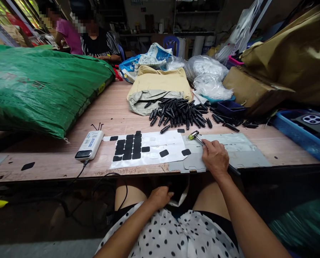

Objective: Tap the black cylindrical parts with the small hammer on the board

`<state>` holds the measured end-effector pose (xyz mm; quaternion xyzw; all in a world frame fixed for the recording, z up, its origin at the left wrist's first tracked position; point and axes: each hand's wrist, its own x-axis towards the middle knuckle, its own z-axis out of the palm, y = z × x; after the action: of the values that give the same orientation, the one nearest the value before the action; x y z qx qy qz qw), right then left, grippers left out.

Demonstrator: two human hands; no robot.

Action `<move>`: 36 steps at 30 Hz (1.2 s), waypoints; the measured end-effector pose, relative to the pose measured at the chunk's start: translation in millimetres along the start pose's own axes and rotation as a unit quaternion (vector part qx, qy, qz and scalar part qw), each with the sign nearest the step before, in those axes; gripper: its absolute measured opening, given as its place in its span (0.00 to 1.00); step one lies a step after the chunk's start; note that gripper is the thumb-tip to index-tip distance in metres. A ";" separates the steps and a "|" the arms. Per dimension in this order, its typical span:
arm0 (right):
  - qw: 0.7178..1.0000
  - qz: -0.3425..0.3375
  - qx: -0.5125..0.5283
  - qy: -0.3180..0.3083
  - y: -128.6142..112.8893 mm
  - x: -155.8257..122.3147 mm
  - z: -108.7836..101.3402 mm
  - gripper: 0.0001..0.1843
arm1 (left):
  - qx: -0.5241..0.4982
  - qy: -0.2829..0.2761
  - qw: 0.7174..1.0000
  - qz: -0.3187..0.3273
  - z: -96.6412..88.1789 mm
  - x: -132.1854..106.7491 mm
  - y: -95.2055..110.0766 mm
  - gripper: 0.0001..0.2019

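Fingers (211, 149) of my right hand (216, 157) are wrapped round a small hammer (194, 135), its head down on the table (55, 157). My left hand (160, 197) sits in the lap (181, 233), fingers bent at a pale flap (176, 202); I cannot tell whether it grips. Black pads (129, 147) cover part of the white sheet (170, 143); black parts (178, 113) lie heaped behind.

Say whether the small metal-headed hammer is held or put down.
Held: the right hand grips the small metal-headed hammer by its handle; head touching the wooden table, cannot tell.
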<state>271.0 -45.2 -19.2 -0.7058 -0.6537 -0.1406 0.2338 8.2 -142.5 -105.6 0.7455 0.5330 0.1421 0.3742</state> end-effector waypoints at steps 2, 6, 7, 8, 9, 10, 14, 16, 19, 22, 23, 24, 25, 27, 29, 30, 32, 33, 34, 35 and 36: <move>1.000 -0.002 -0.001 0.004 0.2 -0.2 0.6 0.18 | 0.020 -0.048 0.998 0.021 -15.7 -3.0 16.4 0.09; 1.000 -0.007 0.000 0.007 0.1 -0.2 0.9 0.17 | -0.059 -0.181 0.969 0.156 -81.3 -2.0 82.5 0.13; 1.000 -0.007 0.000 0.008 0.0 -0.1 0.9 0.17 | -0.094 -0.204 0.958 0.178 -99.2 5.2 97.3 0.13; 1.000 -0.007 0.001 0.008 -0.1 0.0 0.9 0.17 | -0.122 -0.200 0.956 0.175 -115.7 16.2 108.4 0.14; 1.000 -0.006 0.001 0.008 -0.1 0.0 1.0 0.17 | -0.134 -0.160 0.966 0.152 -129.9 30.8 115.1 0.16; 1.000 -0.005 0.002 0.009 0.0 0.0 1.2 0.17 | -0.124 -0.059 0.984 0.111 -141.7 48.3 117.0 0.17; 1.000 -0.006 0.003 0.013 1.1 -0.3 2.5 0.17 | 0.051 0.298 0.951 -0.057 -164.3 124.7 90.6 0.18; 1.000 -0.011 0.003 0.015 1.6 -0.4 2.8 0.17 | 0.101 0.299 0.943 -0.106 -166.2 148.9 73.3 0.18; 1.000 -0.014 0.003 0.016 1.4 -0.3 2.5 0.17 | 0.130 0.265 0.949 -0.111 -164.2 154.5 61.6 0.10; 1.000 -0.014 0.000 0.013 1.4 -0.2 2.5 0.17 | 0.108 0.284 0.952 -0.033 -157.1 133.8 63.7 0.07; 1.000 -0.014 -0.001 0.011 1.8 -0.2 2.8 0.17 | 0.093 0.274 0.957 0.007 -153.1 125.1 64.8 0.07; 1.000 -0.015 -0.003 0.009 2.5 0.0 3.1 0.17 | 0.080 0.252 0.964 0.044 -148.5 116.8 65.1 0.07; 1.000 -0.016 -0.004 0.006 3.4 0.2 3.3 0.18 | 0.069 0.226 0.969 0.071 -143.5 109.5 64.5 0.07; 1.000 -0.019 -0.005 -0.001 4.7 1.0 2.7 0.18 | 0.059 0.186 0.977 0.088 -133.7 99.4 61.0 0.07; 1.000 -0.020 0.007 -0.007 3.4 1.4 -0.3 0.19 | 0.053 0.177 0.980 0.078 -126.6 95.6 56.2 0.09; 1.000 -0.017 0.021 -0.006 0.9 1.1 -2.9 0.19 | 0.050 0.177 0.980 0.073 -124.7 95.5 54.1 0.09; 0.998 -0.002 0.070 0.009 -8.7 -1.7 -10.4 0.20 | 0.045 0.173 0.981 0.070 -123.4 97.3 51.4 0.09; 0.994 0.006 0.106 0.020 -15.6 -4.4 -14.9 0.21 | 0.043 0.172 0.982 0.069 -123.6 98.4 50.7 0.09; 0.988 0.010 0.149 0.028 -23.4 -8.0 -19.6 0.21 | 0.042 0.172 0.982 0.070 -124.0 99.4 50.3 0.09; 0.980 0.009 0.196 0.029 -31.7 -12.2 -24.1 0.21 | 0.040 0.171 0.982 0.072 -124.3 100.1 50.1 0.09; 0.970 0.001 0.243 0.020 -40.1 -16.9 -28.2 0.21 | 0.038 0.172 0.982 0.073 -124.4 100.4 50.1 0.09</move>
<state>232.6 -72.8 2.2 -0.6258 -0.6624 0.0082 0.4117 6.0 -9.1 -4.4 0.7604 0.5384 0.2750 0.2373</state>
